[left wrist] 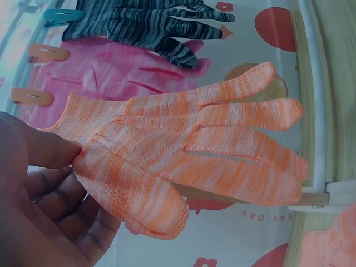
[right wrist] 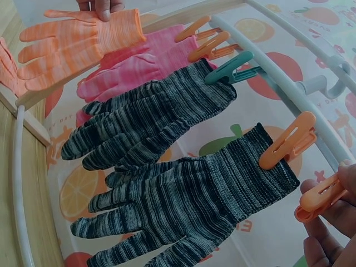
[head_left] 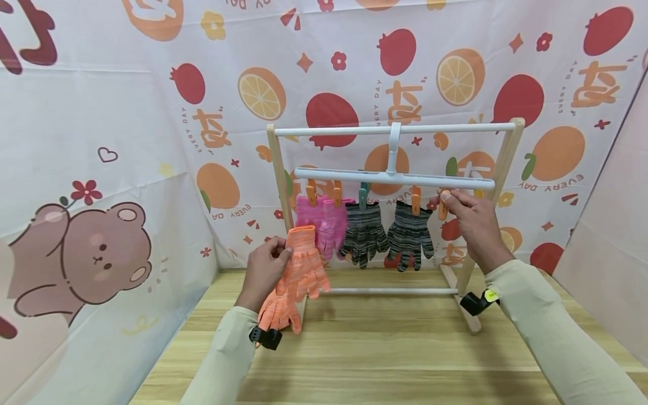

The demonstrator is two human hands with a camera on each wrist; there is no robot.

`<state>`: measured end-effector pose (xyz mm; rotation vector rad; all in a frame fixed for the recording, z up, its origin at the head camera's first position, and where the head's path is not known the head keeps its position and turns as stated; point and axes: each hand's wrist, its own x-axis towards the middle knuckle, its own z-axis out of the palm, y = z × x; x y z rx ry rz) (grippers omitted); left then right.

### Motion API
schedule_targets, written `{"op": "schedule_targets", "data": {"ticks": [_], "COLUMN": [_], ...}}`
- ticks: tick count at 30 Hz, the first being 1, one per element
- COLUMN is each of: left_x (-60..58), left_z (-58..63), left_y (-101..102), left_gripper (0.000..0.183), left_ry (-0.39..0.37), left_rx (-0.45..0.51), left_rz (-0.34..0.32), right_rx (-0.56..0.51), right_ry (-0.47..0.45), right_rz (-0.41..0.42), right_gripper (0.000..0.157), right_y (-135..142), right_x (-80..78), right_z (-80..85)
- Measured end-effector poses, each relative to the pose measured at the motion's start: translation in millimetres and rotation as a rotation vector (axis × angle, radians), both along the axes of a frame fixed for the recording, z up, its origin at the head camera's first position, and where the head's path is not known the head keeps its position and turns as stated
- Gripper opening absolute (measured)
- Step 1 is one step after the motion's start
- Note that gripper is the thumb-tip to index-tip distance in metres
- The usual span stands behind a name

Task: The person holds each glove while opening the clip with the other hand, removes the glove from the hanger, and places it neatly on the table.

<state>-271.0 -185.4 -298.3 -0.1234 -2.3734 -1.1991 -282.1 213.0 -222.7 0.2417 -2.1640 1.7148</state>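
Note:
My left hand (head_left: pixel 264 270) pinches an orange striped glove (left wrist: pixel 150 139) near its cuff, thumb on top, its fingers hanging down. Below it a second orange glove (head_left: pixel 280 311) shows, partly covered. With thumb and fingers my right hand (head_left: pixel 473 222) pinches an orange clothespin (right wrist: pixel 322 197) at the right end of the white hanger bar (head_left: pixel 440 181); no glove hangs from that clothespin. Two black-grey striped gloves (head_left: pixel 411 233) hang beside it, one by an orange clothespin (right wrist: pixel 289 142), the other by a green clothespin (right wrist: pixel 231 69). Pink gloves (head_left: pixel 324 225) hang at the left from two orange clothespins.
A wooden stand (head_left: pixel 277 174) with a white top rod (head_left: pixel 329 131) carries the hanger by its hook (head_left: pixel 394 146). A low white rod (head_left: pixel 390 291) joins its feet above the wooden tabletop (head_left: pixel 374 349). Fruit-printed cloth (head_left: pixel 283 34) covers the wall behind.

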Motion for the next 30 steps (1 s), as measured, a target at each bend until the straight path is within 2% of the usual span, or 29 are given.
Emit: {"op": "schedule_targets", "data": {"ticks": [15,30], "left_x": [3.7,8.1], "left_z": [-3.9,-2.9], "left_y": [-15.4,-32.2], "left_gripper": [0.009,0.011], "left_ry": [0.019,-0.048], "left_rx": [-0.023,-0.034], "left_rz": [0.029,0.075], "right_rx": [-0.001,0.0], "right_ry": [0.02,0.016], "right_rz": [0.01,-0.002], "right_gripper": [0.058,0.058], "right_y": [1.0,-0.6], "right_x": [0.8,1.8], "right_z": [-0.8,-0.6]}}
